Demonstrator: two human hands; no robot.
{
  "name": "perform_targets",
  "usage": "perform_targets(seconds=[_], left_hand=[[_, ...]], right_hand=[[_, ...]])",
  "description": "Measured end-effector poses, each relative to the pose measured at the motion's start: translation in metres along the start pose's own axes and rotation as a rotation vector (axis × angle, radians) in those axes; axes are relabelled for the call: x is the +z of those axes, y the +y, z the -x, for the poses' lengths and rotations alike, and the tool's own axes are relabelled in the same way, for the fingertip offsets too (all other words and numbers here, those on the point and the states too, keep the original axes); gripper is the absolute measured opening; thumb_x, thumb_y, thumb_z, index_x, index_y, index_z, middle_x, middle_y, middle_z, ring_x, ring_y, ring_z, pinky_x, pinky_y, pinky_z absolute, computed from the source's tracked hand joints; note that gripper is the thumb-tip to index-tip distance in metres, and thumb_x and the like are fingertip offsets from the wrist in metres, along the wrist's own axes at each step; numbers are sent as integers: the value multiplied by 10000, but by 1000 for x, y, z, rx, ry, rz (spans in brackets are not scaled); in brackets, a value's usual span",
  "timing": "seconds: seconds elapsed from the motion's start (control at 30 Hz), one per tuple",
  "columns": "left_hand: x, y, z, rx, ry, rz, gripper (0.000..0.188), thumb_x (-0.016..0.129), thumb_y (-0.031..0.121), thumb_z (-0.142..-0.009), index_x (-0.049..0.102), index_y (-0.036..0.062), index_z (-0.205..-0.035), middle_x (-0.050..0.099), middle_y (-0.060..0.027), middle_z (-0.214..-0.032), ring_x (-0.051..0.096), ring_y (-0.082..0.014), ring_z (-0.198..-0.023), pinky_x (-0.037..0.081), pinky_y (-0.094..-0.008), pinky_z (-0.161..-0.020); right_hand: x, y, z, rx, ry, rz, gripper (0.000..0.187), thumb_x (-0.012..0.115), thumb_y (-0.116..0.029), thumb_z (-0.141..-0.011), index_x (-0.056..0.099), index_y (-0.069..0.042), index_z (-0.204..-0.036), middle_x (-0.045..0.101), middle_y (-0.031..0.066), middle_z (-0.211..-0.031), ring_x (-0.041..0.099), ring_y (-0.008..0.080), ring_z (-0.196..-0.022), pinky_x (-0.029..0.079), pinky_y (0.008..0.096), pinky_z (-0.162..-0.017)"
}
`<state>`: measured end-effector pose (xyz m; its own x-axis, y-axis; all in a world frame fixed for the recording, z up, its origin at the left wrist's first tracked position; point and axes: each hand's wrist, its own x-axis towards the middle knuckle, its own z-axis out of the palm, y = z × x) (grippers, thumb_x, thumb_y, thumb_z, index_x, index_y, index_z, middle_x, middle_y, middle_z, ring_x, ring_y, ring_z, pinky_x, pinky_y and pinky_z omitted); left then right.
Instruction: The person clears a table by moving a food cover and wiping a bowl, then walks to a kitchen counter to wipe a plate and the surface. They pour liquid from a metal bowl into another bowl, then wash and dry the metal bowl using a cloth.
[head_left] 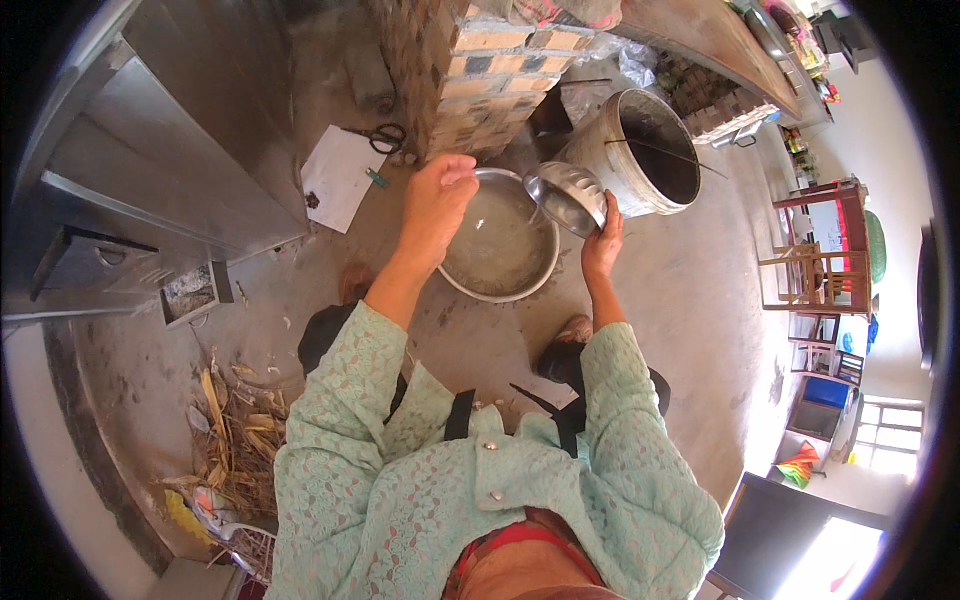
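Note:
My right hand (603,243) grips the rim of a shiny metal bowl (566,192), which is tilted over the right side of a large metal basin (503,297). Murky, greyish liquid lies in the basin on the floor. Above the basin's left edge, my left hand (437,200) is raised with its fingers curled closed; whatever may be in them is hidden. A pale bucket (622,165) with a dark inside leans just beyond the bowl, and a thin stick lies across its mouth.
A brick pillar (480,80) rises beyond the basin. Black-handled scissors (386,138) lie by a white sheet (340,180) on the floor. Metal cabinets (150,140) stand at left, dry husks and twigs (245,430) below them. Wooden chairs (815,270) are at far right.

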<state>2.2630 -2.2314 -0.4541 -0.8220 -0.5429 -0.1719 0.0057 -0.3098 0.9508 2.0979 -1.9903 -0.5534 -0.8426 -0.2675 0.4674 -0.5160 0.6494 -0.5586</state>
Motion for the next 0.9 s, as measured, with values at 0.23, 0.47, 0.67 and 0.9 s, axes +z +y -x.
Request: perform_targets(seconds=[0.23,0.47,0.67,0.9], left_hand=[[1,-17,-2,225,-35,-341,355,614,139,-747,552,11,-1072,621,-146,-998,612,-241,-867,476,-328,-743],[10,-26,3,240,-150,-677,580,664,261,-734,450,3,-1208,501,-187,-1219,490,-306,-1127,394,-380,-926],[35,-29,12,-215,-379,-113,880,717,380,-726,254,-47,-1340,407,-250,-1268,491,-331,-1114,473,-421,-851],[35,-14,25,-231,-439,375,648,598,123,-707,315,-1,-1277,488,-175,-1164,565,-303,-1002,572,-426,-660]], right_hand=[[-42,-29,-14,-152,9,23,616,344,173,-721,450,-85,-1270,533,166,-1152,507,345,-1078,418,403,-898],[-57,-31,-21,576,-137,-601,477,402,84,-803,421,-40,-1263,529,145,-1169,555,296,-1034,462,434,-855],[-77,-40,-18,930,-448,-1230,455,467,34,-839,327,-26,-1268,475,196,-1193,558,363,-997,506,564,-767],[-88,-96,-23,790,-753,-1069,460,577,-169,-845,404,-40,-1251,534,146,-1153,568,288,-1008,515,487,-792]])
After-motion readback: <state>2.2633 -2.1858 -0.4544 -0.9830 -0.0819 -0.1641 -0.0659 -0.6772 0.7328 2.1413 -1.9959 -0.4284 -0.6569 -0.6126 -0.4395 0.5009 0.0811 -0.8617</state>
